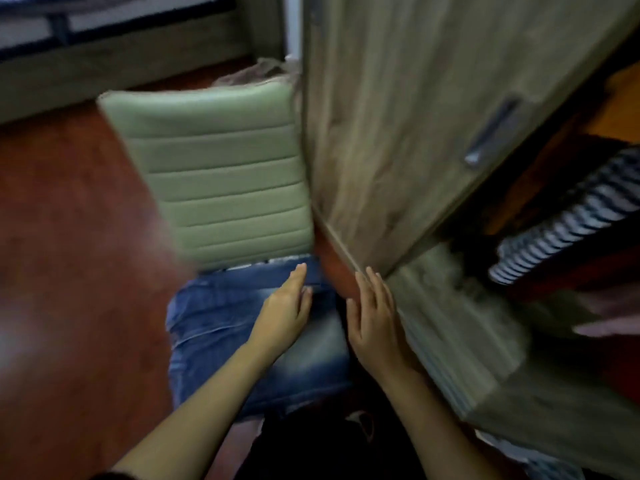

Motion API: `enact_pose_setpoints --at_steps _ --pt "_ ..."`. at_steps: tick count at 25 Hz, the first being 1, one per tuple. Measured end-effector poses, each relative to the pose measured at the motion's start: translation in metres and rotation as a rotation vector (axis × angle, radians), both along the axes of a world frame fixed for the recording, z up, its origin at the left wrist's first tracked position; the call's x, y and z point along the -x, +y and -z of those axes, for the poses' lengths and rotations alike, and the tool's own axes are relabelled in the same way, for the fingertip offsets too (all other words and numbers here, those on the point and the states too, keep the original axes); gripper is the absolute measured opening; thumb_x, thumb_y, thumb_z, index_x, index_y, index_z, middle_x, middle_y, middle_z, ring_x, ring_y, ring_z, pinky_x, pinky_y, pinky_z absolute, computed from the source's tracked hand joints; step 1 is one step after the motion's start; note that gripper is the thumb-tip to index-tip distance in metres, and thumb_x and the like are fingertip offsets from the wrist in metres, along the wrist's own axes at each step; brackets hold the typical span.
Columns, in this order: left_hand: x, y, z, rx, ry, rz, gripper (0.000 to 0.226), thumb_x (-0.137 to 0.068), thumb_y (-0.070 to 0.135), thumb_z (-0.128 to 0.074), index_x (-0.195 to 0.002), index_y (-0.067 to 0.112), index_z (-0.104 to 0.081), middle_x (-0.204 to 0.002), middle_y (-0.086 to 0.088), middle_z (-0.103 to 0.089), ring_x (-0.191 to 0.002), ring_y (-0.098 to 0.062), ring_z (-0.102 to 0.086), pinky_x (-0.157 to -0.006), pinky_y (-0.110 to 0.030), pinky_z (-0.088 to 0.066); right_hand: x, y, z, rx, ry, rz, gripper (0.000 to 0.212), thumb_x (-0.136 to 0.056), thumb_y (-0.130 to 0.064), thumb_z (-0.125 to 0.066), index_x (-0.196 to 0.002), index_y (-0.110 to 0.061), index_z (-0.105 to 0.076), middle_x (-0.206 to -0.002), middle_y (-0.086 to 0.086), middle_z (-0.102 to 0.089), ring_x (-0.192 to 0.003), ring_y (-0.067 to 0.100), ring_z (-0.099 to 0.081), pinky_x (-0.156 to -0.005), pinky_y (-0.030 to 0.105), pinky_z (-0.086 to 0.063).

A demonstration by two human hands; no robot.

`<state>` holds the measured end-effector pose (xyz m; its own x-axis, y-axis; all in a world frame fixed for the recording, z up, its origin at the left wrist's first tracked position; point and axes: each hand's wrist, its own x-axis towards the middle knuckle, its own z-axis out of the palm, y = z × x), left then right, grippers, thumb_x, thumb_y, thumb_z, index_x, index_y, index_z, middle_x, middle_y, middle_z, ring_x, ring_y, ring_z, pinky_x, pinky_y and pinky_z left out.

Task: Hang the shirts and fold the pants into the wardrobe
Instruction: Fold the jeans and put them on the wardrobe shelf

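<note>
Blue jeans (221, 327) lie spread on the seat of a pale green padded chair (214, 174). My left hand (285, 315) hovers flat over the jeans near their right side, fingers straight and apart, holding nothing. My right hand (375, 320) is beside it, open, fingers pointing up at the lower corner of the open wardrobe door (398, 116). A black-and-white striped shirt (571, 220) hangs inside the wardrobe at the right. A dark garment (332, 441) lies at the bottom centre, below the jeans. The picture is blurred by motion.
The wardrobe door with a metal handle (490, 133) stands open close to the chair's right edge. Red-brown wooden floor (69, 237) spreads to the left. A bed frame (121, 64) runs along the back left. A lower wardrobe panel (467, 341) sits right of my right hand.
</note>
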<state>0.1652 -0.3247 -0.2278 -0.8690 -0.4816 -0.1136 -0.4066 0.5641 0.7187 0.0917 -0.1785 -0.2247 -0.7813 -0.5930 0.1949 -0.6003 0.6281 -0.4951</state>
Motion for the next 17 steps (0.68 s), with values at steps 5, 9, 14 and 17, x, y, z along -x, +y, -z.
enact_pose_setpoints --at_steps 5,9,14,17 --pt "-0.093 -0.1 0.108 0.007 -0.205 -0.219 0.05 -0.098 0.022 -0.044 -0.143 0.004 -0.032 -0.147 -0.015 -0.038 -0.13 -0.031 -0.044 -0.102 -0.037 -0.036 -0.067 -0.088 0.103 -0.224 -0.086 -0.318 0.062 -0.1 -0.043 -0.014 -0.131 -0.002 -0.048 -0.136 0.024 -0.048 -0.128 0.029 -0.033 -0.106 0.036 -0.029" --pt "-0.158 -0.147 0.191 -0.097 -0.343 -0.489 0.048 -0.099 0.022 -0.043 -0.141 0.002 -0.036 -0.138 -0.02 -0.048 -0.123 -0.035 -0.05 -0.098 -0.034 -0.035 -0.098 -0.133 0.184 -0.468 -0.076 -0.531 0.072 -0.098 -0.047 -0.005 -0.129 -0.005 -0.053 -0.138 0.02 -0.048 -0.129 0.031 -0.043 -0.096 0.041 -0.044" --pt "-0.235 -0.161 0.273 -0.321 -0.466 -0.912 0.046 -0.099 0.025 -0.04 -0.138 0.0 -0.039 -0.128 -0.027 -0.054 -0.118 -0.041 -0.051 -0.095 -0.037 -0.038 -0.12 -0.185 0.253 -0.667 -0.023 -0.775 0.058 -0.09 -0.042 -0.029 -0.125 -0.005 -0.058 -0.135 0.02 -0.052 -0.122 0.033 -0.053 -0.088 0.042 -0.052" --pt "-0.269 -0.152 0.314 -0.516 -0.565 -1.075 0.055 -0.1 0.035 -0.035 -0.142 -0.001 -0.033 -0.14 -0.026 -0.044 -0.129 -0.039 -0.042 -0.102 -0.036 -0.034 -0.131 -0.226 0.287 -0.674 0.001 -0.891 0.06 -0.088 -0.041 -0.03 -0.13 -0.005 -0.053 -0.139 0.021 -0.046 -0.126 0.035 -0.048 -0.093 0.045 -0.048"
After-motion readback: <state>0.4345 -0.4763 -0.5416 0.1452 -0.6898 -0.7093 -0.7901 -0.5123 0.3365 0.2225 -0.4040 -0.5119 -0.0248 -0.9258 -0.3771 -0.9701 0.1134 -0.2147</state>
